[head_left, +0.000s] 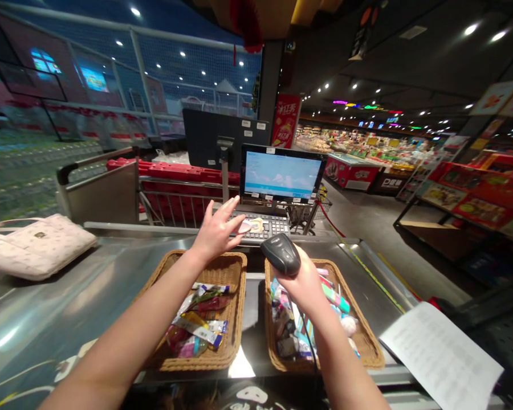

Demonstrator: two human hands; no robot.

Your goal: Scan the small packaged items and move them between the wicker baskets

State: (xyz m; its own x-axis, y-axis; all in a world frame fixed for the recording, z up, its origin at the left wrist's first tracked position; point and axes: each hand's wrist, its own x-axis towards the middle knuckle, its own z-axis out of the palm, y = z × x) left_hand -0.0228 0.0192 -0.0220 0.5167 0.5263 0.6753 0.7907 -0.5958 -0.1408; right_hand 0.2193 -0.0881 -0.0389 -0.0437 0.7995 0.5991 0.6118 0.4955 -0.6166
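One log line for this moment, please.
left hand: at pink packet over keyboard, grip unclear | right hand: holds scanner above right basket | left basket: snacks

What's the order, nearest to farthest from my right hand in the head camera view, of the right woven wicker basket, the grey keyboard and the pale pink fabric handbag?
From the right hand, which grips the black handheld scanner:
1. Right woven wicker basket, directly beneath it.
2. Grey keyboard, just ahead.
3. Pale pink fabric handbag, far off to the left.
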